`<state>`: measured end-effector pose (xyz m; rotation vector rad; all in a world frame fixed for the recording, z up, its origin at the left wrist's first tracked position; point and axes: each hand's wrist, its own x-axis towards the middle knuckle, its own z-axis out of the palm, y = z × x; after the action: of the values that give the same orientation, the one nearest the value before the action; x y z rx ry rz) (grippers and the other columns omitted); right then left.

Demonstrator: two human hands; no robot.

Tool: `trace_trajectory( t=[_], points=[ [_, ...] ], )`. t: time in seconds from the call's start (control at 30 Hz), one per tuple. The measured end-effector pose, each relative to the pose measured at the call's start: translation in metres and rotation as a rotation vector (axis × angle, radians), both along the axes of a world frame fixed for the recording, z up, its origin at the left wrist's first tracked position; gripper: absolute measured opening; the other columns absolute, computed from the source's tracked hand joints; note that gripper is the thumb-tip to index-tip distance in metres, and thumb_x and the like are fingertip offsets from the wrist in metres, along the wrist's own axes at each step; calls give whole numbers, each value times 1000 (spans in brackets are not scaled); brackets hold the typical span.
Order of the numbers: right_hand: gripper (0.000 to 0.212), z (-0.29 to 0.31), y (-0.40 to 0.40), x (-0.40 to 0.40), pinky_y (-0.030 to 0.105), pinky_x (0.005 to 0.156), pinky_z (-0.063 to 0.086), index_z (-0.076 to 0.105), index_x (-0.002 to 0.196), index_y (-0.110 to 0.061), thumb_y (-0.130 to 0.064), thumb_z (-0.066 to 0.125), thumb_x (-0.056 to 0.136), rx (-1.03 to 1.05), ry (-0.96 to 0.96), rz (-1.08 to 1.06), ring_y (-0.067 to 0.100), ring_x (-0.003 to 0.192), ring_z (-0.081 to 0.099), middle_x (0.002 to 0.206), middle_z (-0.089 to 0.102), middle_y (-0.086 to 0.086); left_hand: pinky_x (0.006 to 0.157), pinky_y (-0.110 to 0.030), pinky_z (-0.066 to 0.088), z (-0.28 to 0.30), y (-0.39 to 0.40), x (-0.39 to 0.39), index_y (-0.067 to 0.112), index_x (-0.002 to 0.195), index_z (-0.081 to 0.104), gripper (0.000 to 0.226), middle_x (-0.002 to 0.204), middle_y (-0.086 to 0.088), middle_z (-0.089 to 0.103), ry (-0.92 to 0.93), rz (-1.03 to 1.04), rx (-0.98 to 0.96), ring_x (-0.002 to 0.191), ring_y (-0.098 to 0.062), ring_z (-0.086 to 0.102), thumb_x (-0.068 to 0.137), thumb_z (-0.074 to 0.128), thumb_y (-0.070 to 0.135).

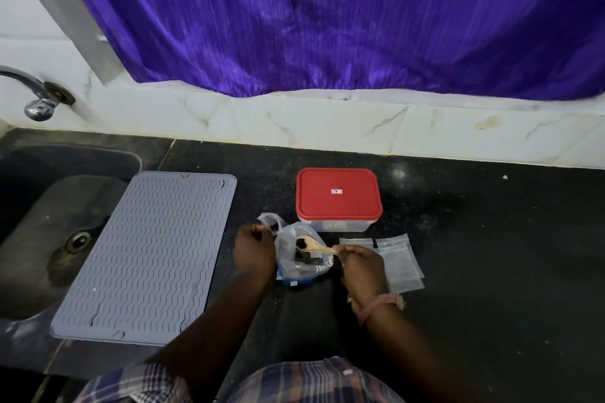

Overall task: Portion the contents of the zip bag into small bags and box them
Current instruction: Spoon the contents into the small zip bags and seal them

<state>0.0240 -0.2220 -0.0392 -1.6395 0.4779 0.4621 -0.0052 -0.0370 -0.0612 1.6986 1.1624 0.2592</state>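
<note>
1. Left hand: fingers curled, pinching the rim of a small clear bag; that bag rises just beyond the knuckles; whether it holds anything cannot be told.
2. Right hand: fingers curled round the handle of a pale spoon; a pinkish band sits at the wrist; the spoon points toward the left hand, its bowl carrying a dark clump.
3. Zip bag: clear plastic, standing open between the two hands on the dark counter; dark contents show in its lower part; the spoon bowl lies at its mouth; a blue strip shows at its base.
4. Box: clear body, red lid on, standing just beyond the zip bag, farther from the person than either hand.
5. Spare small bags: flat, clear, overlapping in a loose pile on the counter just outside the right hand; partly covered by that hand.
6. Grey ribbed mat: lying flat outside the left hand, one end overhanging the sink.
7. Tap: chrome, on the wall beyond the sink, well apart from the left hand.
8. Purple curtain: hanging beyond the box over a pale tiled ledge.
</note>
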Motion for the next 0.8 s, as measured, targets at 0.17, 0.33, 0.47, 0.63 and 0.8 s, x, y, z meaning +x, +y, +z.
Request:
trace_trajectory(
  t=[0.17, 0.33, 0.47, 0.63, 0.8],
  points=[
    [15, 23, 17, 8, 34, 74, 54, 79, 74, -15, -8, 71, 85, 98, -124, -16, 17, 71, 66, 76, 76, 2, 81, -40, 58, 16, 2, -4, 24, 93, 68, 7, 88, 3, 71, -17, -41, 86, 83, -16, 68, 95, 61, 23],
    [13, 33, 39, 12, 30, 79, 56, 77, 82, -16, -17, 69, 91, -61, -308, 101, 10, 78, 68, 79, 75, -3, 75, -32, 57, 26, -1, -8, 24, 90, 73, 11, 88, 3, 76, -30, -171, 92, 79, -12, 71, 97, 64, 25],
    [12, 32, 55, 8, 29, 83, 56, 77, 97, -17, -18, 66, 93, -230, -458, 212, 10, 87, 68, 91, 75, -4, 80, -37, 60, 43, -5, -11, 22, 99, 79, 13, 88, 6, 76, -93, -115, 88, 82, -10, 72, 96, 67, 26],
    [22, 25, 59, 1, 29, 85, 52, 73, 110, -18, -15, 58, 94, -430, -856, 493, 14, 94, 64, 102, 70, 1, 83, -42, 61, 53, -6, -13, 29, 86, 77, 14, 84, 9, 76, -155, -116, 19, 83, -10, 73, 93, 67, 22],
    [34, 21, 51, -3, 36, 71, 51, 70, 119, -17, -9, 57, 89, -535, -1105, 691, 19, 83, 56, 91, 58, 4, 88, -48, 60, 55, -4, -15, 28, 92, 77, 11, 89, 7, 78, -154, -60, -39, 88, -14, 74, 91, 67, 22]
  ],
)
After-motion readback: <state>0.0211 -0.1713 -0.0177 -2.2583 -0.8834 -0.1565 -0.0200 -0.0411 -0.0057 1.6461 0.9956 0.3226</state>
